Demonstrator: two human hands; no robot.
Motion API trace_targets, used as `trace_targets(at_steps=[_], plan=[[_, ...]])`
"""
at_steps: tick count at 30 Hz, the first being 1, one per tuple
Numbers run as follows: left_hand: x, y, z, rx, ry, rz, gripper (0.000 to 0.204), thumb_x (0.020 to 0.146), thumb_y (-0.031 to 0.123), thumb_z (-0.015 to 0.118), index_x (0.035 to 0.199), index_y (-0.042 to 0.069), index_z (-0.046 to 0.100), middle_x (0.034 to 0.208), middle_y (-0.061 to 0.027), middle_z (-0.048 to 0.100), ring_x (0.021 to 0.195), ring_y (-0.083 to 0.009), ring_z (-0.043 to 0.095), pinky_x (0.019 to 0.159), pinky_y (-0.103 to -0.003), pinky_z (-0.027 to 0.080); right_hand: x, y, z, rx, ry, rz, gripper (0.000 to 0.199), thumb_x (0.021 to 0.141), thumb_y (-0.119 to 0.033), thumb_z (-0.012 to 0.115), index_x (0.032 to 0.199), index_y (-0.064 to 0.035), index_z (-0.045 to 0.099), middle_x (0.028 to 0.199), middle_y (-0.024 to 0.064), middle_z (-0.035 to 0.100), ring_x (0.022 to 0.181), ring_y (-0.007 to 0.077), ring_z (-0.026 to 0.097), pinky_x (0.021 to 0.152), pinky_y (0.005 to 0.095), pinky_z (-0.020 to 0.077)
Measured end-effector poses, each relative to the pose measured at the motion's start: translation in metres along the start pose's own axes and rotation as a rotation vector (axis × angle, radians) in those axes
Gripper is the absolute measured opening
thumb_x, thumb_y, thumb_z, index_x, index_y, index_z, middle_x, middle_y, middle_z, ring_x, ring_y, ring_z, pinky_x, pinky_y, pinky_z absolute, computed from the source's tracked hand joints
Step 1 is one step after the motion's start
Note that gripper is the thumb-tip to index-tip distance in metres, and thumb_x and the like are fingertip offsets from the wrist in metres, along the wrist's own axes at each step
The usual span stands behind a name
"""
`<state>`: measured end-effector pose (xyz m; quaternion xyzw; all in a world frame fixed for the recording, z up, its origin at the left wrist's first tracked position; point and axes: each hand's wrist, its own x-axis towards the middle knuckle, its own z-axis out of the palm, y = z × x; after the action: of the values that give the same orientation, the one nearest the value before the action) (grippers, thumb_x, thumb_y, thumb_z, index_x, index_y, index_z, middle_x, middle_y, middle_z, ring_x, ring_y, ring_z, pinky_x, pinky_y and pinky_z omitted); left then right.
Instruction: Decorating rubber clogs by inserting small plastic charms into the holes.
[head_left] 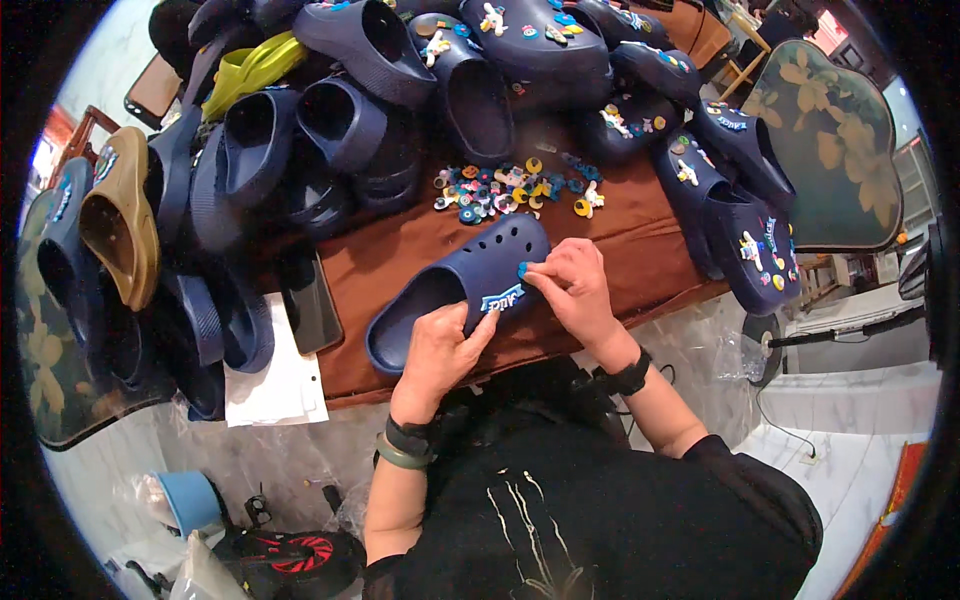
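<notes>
A navy blue clog [445, 272] lies on the brown cloth in front of me, its toe pointing away and to the right. My left hand [442, 345] grips its near side, thumb up by a light blue banner-shaped shoe charm [502, 298] fixed on the upper. With thumb and forefinger, my right hand [572, 287] pinches a small blue shoe charm [523, 270] against the clog's upper, near its row of holes. Just beyond the clog spreads a pile of small colourful shoe charms [490, 192].
Navy clogs [345, 125] are heaped along the left and back. Charm-covered clogs [745, 235] stand at the right. A tan clog [122, 215] and a lime green clog [255, 72] sit among those at left. A dark phone [312, 300] and white papers [275, 385] lie left of my work.
</notes>
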<state>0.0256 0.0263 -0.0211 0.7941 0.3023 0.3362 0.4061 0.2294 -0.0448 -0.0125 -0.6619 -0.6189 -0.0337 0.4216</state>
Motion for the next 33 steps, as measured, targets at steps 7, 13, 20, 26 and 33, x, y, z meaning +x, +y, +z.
trace_targets(at_steps=[7, 13, 20, 26, 33], plan=[[0.001, -0.008, 0.001, 0.048, -0.017, 0.081, 0.036, 0.085, 0.021, 0.072, 0.066, -0.002, 0.052, 0.065, -0.0218, 0.055, 0.059, -0.0404, 0.056, 0.053, -0.046, 0.042, 0.014, 0.035, 0.012, 0.529, -0.135, 0.466, 0.052, 0.07, -0.009, 0.08, 0.118, -0.0083, 0.059, 0.127, 0.0131, 0.048, 0.121, 0.026, 0.049, 0.104, 0.0355, 0.0398], [-0.003, -0.024, 0.006, 0.029, -0.004, 0.045, 0.037, 0.085, 0.022, 0.072, 0.065, -0.002, 0.051, 0.064, -0.0222, 0.054, 0.059, -0.0407, 0.056, 0.053, -0.046, 0.042, -0.002, 0.007, 0.026, 0.411, -0.105, 0.282, 0.03, 0.081, -0.007, 0.071, 0.111, -0.0111, 0.068, 0.141, 0.016, 0.042, 0.134, 0.0327, 0.04, 0.113, 0.0399, 0.0307], [0.0, -0.006, 0.001, 0.087, 0.038, 0.011, 0.04, 0.086, 0.026, 0.072, 0.066, -0.002, 0.052, 0.064, -0.0219, 0.055, 0.06, -0.0403, 0.057, 0.054, -0.045, 0.043, -0.01, -0.005, 0.021, 0.126, 0.076, 0.241, 0.019, 0.081, -0.015, 0.076, 0.1, -0.0148, 0.074, 0.133, 0.0078, 0.048, 0.123, 0.0274, 0.039, 0.107, 0.0383, 0.0315], [-0.002, -0.007, 0.002, 0.045, 0.01, -0.039, 0.038, 0.087, 0.027, 0.071, 0.068, -0.002, 0.054, 0.067, -0.0218, 0.056, 0.062, -0.0397, 0.058, 0.056, -0.045, 0.044, -0.014, 0.007, 0.006, 0.393, 0.055, 0.341, 0.029, 0.081, -0.004, 0.074, 0.108, -0.013, 0.074, 0.134, 0.0072, 0.047, 0.116, 0.0208, 0.047, 0.099, 0.0331, 0.0423], [-0.005, -0.019, 0.006, -0.013, -0.005, -0.032, 0.038, 0.087, 0.026, 0.07, 0.069, -0.003, 0.055, 0.067, -0.0221, 0.056, 0.062, -0.0399, 0.058, 0.055, -0.045, 0.044, -0.006, 0.008, 0.007, 0.066, 0.029, 0.004, 0.024, 0.073, -0.021, 0.081, 0.097, -0.0205, 0.076, 0.097, -0.0001, 0.057, 0.101, 0.0233, 0.049, 0.091, 0.0409, 0.0364]])
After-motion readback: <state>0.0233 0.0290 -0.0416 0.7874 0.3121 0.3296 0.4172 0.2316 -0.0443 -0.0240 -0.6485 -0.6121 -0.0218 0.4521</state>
